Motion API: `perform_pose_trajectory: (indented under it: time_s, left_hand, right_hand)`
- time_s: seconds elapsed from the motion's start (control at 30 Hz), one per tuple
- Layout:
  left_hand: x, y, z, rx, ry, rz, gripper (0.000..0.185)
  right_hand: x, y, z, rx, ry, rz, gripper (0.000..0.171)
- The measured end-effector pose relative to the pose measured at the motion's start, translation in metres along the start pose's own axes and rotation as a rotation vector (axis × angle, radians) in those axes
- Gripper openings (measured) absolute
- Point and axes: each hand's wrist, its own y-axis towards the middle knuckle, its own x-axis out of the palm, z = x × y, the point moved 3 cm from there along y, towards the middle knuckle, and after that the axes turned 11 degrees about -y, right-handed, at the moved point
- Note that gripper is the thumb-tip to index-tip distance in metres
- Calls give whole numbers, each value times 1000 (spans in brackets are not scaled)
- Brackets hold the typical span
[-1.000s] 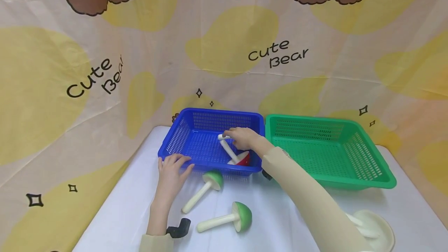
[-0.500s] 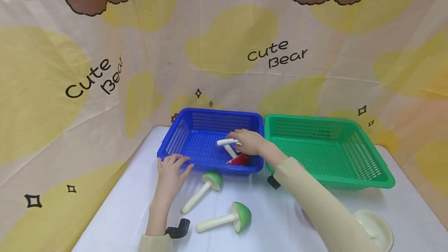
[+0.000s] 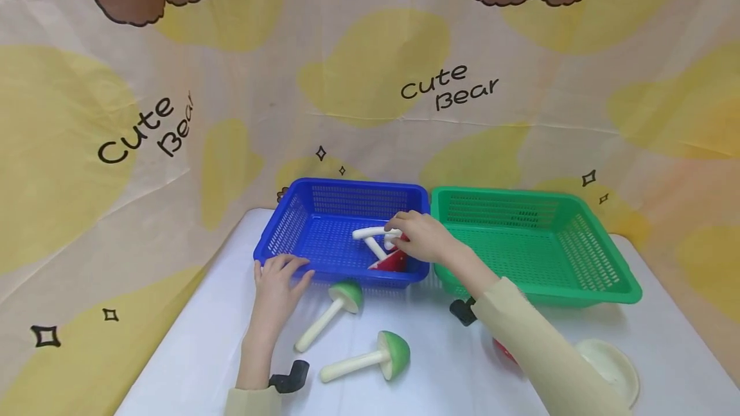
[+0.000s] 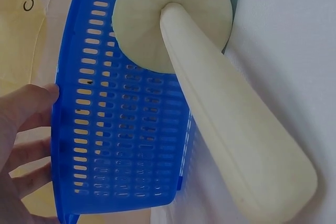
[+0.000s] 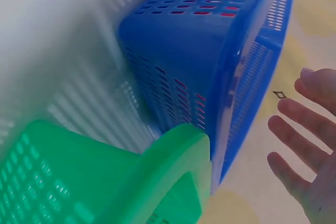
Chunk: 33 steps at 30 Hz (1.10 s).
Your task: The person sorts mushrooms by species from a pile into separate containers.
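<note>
Two plastic baskets sit side by side at the back of the counter (image 3: 191, 364), a blue basket (image 3: 272, 250) on the left and a green basket (image 3: 601, 268) on the right, their rims touching or very nearly. The counter has a plain white cover, and behind it hangs a wrinkled cream backdrop (image 3: 370, 82) with yellow blobs, brown bear paws and "Cute Bear" lettering.

The right hand (image 3: 419, 236) is over the blue basket with fingers curled around a white stem (image 3: 372, 233); whether that's pinched tight I can't tell for sure, but it looks gripped. Under it a red-capped toy mushroom (image 3: 388, 262) lies inside the basket near the front wall.

The left hand (image 3: 276, 287) rests flat on the counter, fingers spread and touching the blue basket's front rim. Just beside it a green-capped mushroom (image 3: 347, 294) lies with its cap against the basket wall, and a second green-capped mushroom (image 3: 393, 355) lies nearer the front edge. A pale round cap (image 3: 613, 364) sits at the far right.
</note>
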Motion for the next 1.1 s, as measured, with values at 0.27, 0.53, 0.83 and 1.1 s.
perform_pose_trajectory:
  time_s: [0.27, 0.53, 0.83, 1.1]
  left_hand:
    - [2, 2, 0, -22, -3, -26, 20]
    - [0, 1, 2, 12, -3, 11, 20]
    - [0, 3, -1, 1, -3, -5, 22]
    - [1, 1, 0, 6, -20, 1, 22]
  right_hand:
    - [-12, -29, 1, 31, -13, 100, 23]
    - [-17, -63, -3, 73, 30, 197, 25]
    - [-18, -90, -8, 102, 0, 252, 23]
    - [-15, -128, -5, 131, 24, 363, 27]
